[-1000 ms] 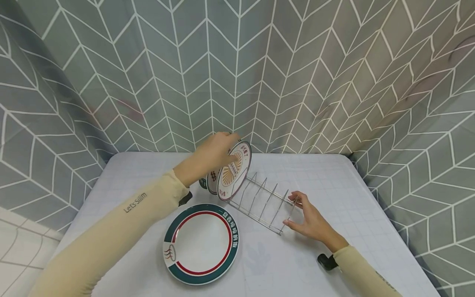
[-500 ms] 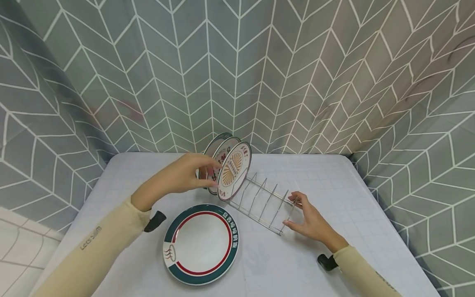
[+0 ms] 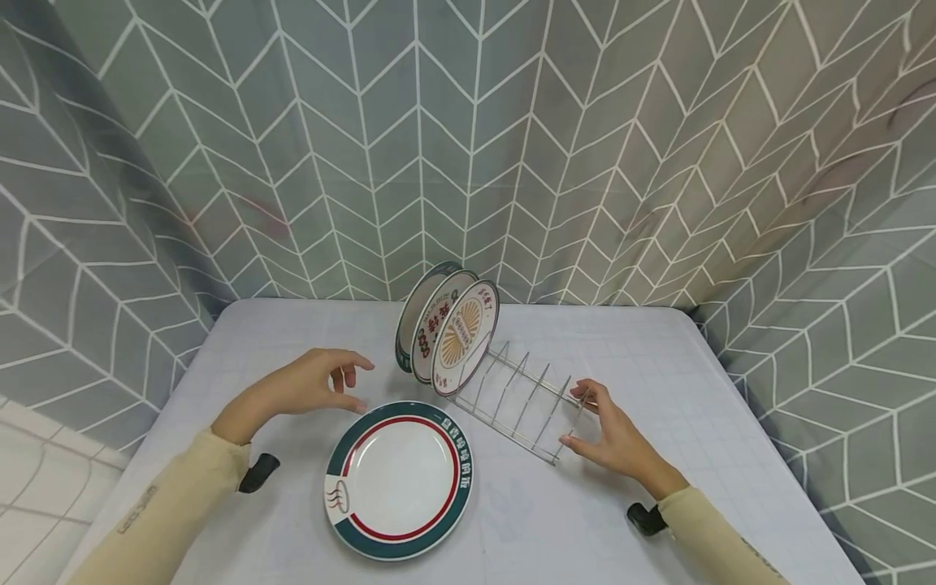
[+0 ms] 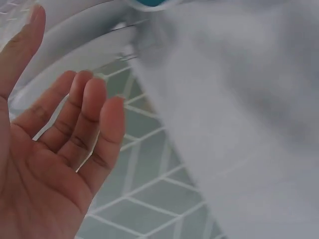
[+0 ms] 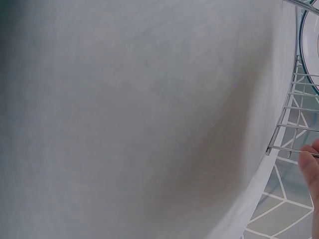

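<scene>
the round white plate with a dark green rim and a thin red ring (image 3: 398, 479) lies flat on the pale grey tablecloth (image 3: 658, 366), just to the near left of the chrome wire dish rack (image 3: 515, 398), which serves as the landmark here. furthest left of the rack, the left hand (image 3: 303, 388) hovers just above the cloth beside the plate's far left edge, fingers loosely curved and parted, holding nothing; the left wrist view shows the palm (image 4: 45, 164) open with the fingers relaxed. at the rack's far left end three printed plates (image 3: 448, 333) stand on edge, leaning back, one behind the other in neighbouring slots; the slots to their right hold nothing. at the rack's near right end the right hand (image 3: 614, 435) rests with fingertips on the end wire, the fingers curled lightly about it, bracing the rack; the right wrist view catches only a fingertip (image 5: 310, 164) at the wire. to lift the flat plate well, it seems best to slide the left fingers under the rim at its left edge with the thumb on top, tip it upright, and lower it into the free slot next to the standing plates while the right hand keeps the rack from sliding on the smooth cloth.
</scene>
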Demonstrator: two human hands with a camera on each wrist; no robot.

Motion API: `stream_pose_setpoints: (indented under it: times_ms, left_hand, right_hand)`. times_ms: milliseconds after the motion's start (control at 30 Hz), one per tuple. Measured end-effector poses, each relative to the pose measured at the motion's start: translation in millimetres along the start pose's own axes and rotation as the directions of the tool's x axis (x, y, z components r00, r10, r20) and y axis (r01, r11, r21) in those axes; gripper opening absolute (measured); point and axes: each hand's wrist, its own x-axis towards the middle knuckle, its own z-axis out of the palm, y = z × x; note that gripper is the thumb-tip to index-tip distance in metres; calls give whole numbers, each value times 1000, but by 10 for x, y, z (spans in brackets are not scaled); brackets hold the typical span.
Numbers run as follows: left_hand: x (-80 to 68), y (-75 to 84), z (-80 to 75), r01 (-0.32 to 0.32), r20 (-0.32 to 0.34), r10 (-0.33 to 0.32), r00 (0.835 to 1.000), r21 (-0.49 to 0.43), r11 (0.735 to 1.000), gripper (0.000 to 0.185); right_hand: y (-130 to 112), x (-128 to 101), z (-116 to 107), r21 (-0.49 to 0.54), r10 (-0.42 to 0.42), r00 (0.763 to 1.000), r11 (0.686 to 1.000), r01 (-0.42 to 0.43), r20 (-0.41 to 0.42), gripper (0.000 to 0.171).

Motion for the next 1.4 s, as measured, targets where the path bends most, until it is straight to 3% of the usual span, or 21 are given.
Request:
stream_pose_setpoints:
  times_ms: [267, 633, 1400]
  left_hand:
    - [-105, -215, 283, 87, 87, -80, 993, -78, 993, 71]
    - [-172, -282, 516, 23, 81, -14, 997, -117, 993, 66]
    - [-231, -275, 515, 27, 62, -21, 998, -82, 996, 45]
  right_hand:
    - [-5, 0, -14, -6, -15, 1000, 1000, 15, -10, 91]
    - [-9, 1, -7, 6, -10, 1000, 1000, 10, 0, 90]
    - [4, 5, 0, 18, -3, 1000, 1000, 3, 3, 90]
